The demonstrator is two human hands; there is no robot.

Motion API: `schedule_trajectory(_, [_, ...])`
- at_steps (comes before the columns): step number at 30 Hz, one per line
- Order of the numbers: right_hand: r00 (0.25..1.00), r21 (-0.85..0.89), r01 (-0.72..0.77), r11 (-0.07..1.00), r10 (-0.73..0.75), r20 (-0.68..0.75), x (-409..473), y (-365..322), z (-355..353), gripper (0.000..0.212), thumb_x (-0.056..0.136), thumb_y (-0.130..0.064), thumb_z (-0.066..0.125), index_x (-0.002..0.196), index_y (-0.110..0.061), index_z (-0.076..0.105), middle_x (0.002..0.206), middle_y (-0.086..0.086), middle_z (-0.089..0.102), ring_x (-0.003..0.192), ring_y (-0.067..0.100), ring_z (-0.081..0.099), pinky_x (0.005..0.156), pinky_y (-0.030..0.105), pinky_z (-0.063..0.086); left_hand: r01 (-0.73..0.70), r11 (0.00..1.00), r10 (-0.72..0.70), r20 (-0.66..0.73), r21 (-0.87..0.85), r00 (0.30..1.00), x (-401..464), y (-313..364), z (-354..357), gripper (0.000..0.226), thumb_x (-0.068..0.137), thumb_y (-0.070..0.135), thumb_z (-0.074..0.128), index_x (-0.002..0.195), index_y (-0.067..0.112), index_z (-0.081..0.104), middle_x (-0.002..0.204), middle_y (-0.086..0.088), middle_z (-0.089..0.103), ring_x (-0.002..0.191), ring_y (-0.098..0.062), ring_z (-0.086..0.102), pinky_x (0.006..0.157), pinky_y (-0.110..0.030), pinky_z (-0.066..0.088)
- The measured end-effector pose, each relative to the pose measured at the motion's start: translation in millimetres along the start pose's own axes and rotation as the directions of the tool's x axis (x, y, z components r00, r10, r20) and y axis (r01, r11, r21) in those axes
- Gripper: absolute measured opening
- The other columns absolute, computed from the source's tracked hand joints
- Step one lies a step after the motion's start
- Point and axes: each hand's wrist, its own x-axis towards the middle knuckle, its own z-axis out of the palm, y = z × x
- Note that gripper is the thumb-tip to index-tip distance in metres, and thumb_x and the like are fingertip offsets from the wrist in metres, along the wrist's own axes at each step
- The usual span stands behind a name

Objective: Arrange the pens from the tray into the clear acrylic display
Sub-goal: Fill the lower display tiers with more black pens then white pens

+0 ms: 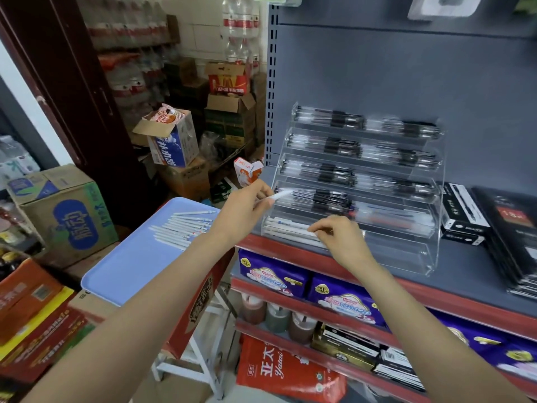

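A clear acrylic display [406, 258] with stepped tiers stands on the grey shelf; its upper tiers hold black pens, its lowest left slot several white pens [286, 228]. My left hand [244, 209] pinches a white pen [279, 196] in front of the display's left end, tip pointing right. My right hand [338, 237] rests on the lowest tier, fingers curled onto the white pens there. A light blue tray [128, 269] at the left carries several more white pens [186, 226].
Black pen boxes [462, 216] and dark packs [514, 237] sit right of the display. The shelf's red edge [290, 254] runs below, with purple packets underneath. Cardboard boxes [66, 216] crowd the floor at the left, behind the tray.
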Motion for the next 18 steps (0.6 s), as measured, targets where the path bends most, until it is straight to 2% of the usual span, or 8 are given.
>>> schedule_trajectory(4, [0.999, -0.076, 0.04, 0.996, -0.038, 0.033, -1, -2, 4, 0.025, 0.091, -0.004, 0.049, 0.096, -0.013, 0.072, 0.103, 0.001, 0.062, 0.096, 0.014, 0.057, 0.081, 0.014, 0.036, -0.001, 1.0, 0.001, -0.007, 0.018, 1.0, -1, -2, -3, 0.012, 0.092, 0.018, 0.057, 0.101, 0.011, 0.062, 0.094, -0.005, 0.065, 0.09, -0.018, 0.059, 0.087, -0.037, 0.05])
schedule_trajectory(7, [0.997, -0.104, 0.066, 0.992, -0.061, 0.057, -2, 0, 5, 0.021, 0.092, -0.012, 0.051, 0.102, -0.015, 0.07, 0.106, 0.0, 0.058, 0.103, 0.012, 0.052, 0.088, 0.02, 0.037, -0.011, 0.999, 0.011, -0.01, 0.03, 1.0, -2, -1, -3, 0.014, 0.092, 0.016, 0.057, 0.103, 0.01, 0.063, 0.095, -0.004, 0.064, 0.088, -0.015, 0.057, 0.087, -0.033, 0.049])
schedule_trajectory(13, [0.975, -0.351, 0.21, 0.913, -0.168, 0.145, -4, 4, 1, 0.028, 0.097, -0.024, 0.047, 0.12, -0.018, 0.062, 0.108, -0.001, 0.052, 0.111, 0.014, 0.045, 0.093, 0.028, 0.043, -0.054, 0.993, 0.049, 0.048, 0.102, 0.998, 1, 0, 4, 0.014, 0.091, 0.011, 0.057, 0.103, 0.01, 0.064, 0.091, 0.001, 0.052, 0.084, -0.017, 0.052, 0.085, -0.036, 0.048])
schedule_trajectory(15, [0.98, -0.3, 0.189, 0.935, -0.158, 0.124, -4, 5, 0, 0.027, 0.096, -0.024, 0.05, 0.117, -0.018, 0.064, 0.106, -0.001, 0.054, 0.106, 0.013, 0.048, 0.091, 0.026, 0.043, -0.059, 0.992, 0.053, 0.053, 0.109, 0.997, 2, 0, 6, 0.014, 0.091, 0.012, 0.058, 0.103, 0.011, 0.065, 0.09, 0.001, 0.053, 0.084, -0.019, 0.054, 0.084, -0.037, 0.048])
schedule_trajectory(18, [0.996, 0.074, 0.068, 0.995, -0.064, -0.055, -5, 3, -6, 0.02, 0.092, -0.023, 0.057, 0.109, -0.018, 0.067, 0.096, -0.004, 0.062, 0.086, 0.003, 0.055, 0.078, 0.008, 0.042, -0.079, 0.989, 0.071, 0.069, 0.121, 0.995, 5, 0, 10, 0.015, 0.09, 0.014, 0.059, 0.102, 0.014, 0.067, 0.088, 0.004, 0.053, 0.079, -0.01, 0.052, 0.082, -0.031, 0.047])
